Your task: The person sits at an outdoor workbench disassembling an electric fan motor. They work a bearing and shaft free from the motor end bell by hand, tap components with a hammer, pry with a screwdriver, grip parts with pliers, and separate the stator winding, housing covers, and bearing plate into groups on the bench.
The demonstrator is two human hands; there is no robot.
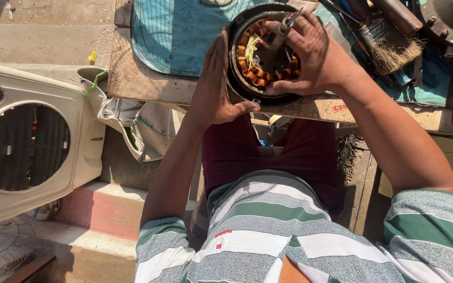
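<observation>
A round motor stator [262, 58] with orange copper windings in a black ring lies near the front edge of a wooden workbench [132, 78]. My left hand [216, 84] presses flat against the stator's left side, fingers together. My right hand [310, 52] rests on its right side and grips a thin tool [281, 32] that pokes down into the windings. Loose coloured wires stick up inside the ring.
A blue cloth [174, 31] covers the bench's back. A bristle brush [394, 47] and other tools lie at the right. A beige air-cooler housing [27, 141] with a round fan opening stands at the left, a cloth bag [142, 126] beside it.
</observation>
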